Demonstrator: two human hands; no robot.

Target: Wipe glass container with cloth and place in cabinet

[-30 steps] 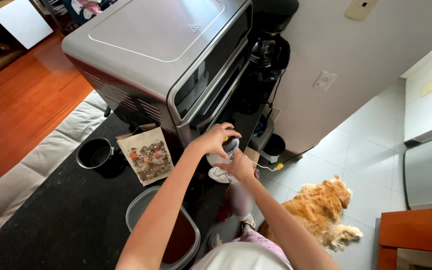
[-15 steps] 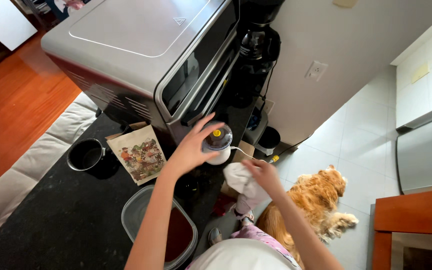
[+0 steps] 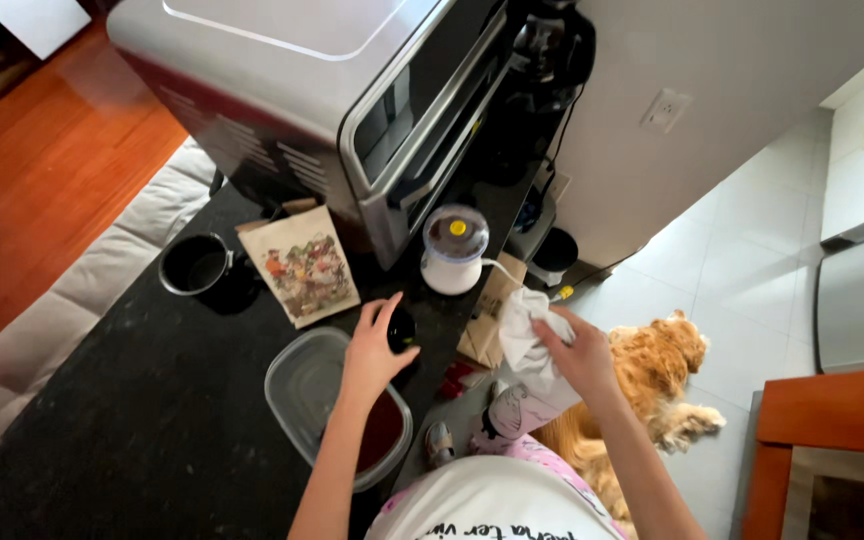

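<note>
Looking down from the head camera, the left hand (image 3: 370, 352) sits at centre frame on the black counter (image 3: 132, 420), fingers curled around a small dark round object (image 3: 402, 328) that it grips from the left side; what that object is I cannot tell. Right of it, the right hand (image 3: 580, 352) hangs off the counter's edge, closed on a crumpled white cloth (image 3: 528, 340) bunched between thumb and fingers. The two hands are well apart, each clamped on its own thing.

Just above the left hand stands a small white appliance with a clear domed lid and a yellow knob (image 3: 454, 246), upright, its white cord trailing right towards the cloth. Behind it, filling the upper middle of the frame, looms a large stainless countertop oven (image 3: 302, 90). Left of the appliance a printed paper bag (image 3: 300, 265) lies flat, and further left a small black pot (image 3: 194, 264) rests near the counter's edge. Below the left wrist is a clear plastic container (image 3: 302, 385) with something dark red inside. A brown paper bag (image 3: 490, 310) leans at the counter's edge between the hands.

Lower right, a golden dog (image 3: 652, 370) lies on the white tiled floor (image 3: 752, 290), close by the right forearm.
</note>
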